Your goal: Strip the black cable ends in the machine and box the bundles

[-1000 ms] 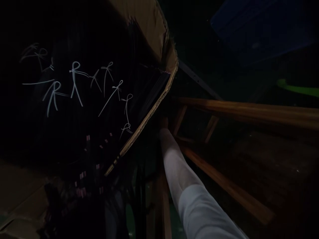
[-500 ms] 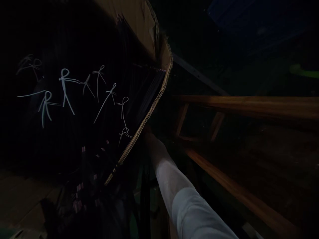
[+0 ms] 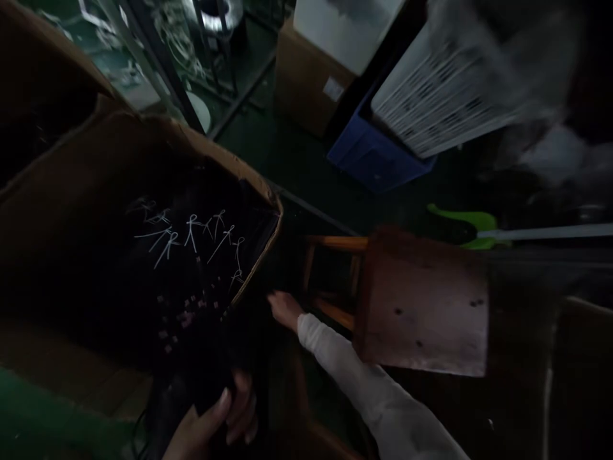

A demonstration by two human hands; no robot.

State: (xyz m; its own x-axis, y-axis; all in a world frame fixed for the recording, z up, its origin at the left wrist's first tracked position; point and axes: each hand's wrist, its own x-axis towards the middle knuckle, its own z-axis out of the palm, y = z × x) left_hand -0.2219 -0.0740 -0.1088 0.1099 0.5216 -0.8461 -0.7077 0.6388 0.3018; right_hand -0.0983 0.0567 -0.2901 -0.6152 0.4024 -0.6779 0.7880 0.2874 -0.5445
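Carton: matt brown corrugated cardboard, rough-edged.
Ties: thin, smooth, white, perhaps plastic.
Stool: wood, dull and spotted on top (its orange rails look varnished).
Crate: smooth blue plastic.
Basket: slatted white plastic.
Sleeve: pale, creased, matt cloth.

Seemingly a workshop: carton of tied dark strands, stacked crates, wooden stool

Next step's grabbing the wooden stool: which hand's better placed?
Right, likely: the right hand appears close beside the stool. The left hand is farther from it in the picture, curled near the cardboard box.
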